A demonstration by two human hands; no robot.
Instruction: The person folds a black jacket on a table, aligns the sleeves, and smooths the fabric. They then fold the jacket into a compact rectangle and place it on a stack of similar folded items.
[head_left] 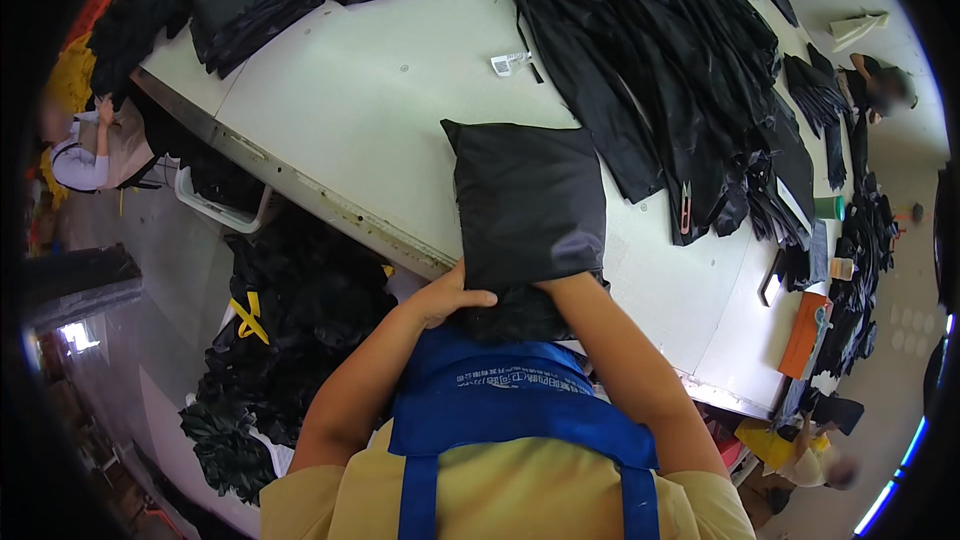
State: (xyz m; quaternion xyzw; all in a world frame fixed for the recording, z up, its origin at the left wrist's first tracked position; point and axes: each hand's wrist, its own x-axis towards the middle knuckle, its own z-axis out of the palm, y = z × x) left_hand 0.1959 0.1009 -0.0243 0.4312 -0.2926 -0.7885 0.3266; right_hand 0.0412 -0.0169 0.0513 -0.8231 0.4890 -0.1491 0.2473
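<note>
A square black cloth piece, smooth like a pouch or a folded garment, lies in front of me over the table's near edge. Its far left corner sticks up in a point. My left hand grips its near left corner, thumb on top and fingers underneath. My right hand reaches beneath or into the near right side, where the cloth hides its fingers. Bunched black fabric hangs between my wrists, against my blue apron.
Long black garments heap across the table's far side, with thread snips on them. A white label lies nearby. A folded black stack sits far left. Black cloth piles below the left edge. Other people work around.
</note>
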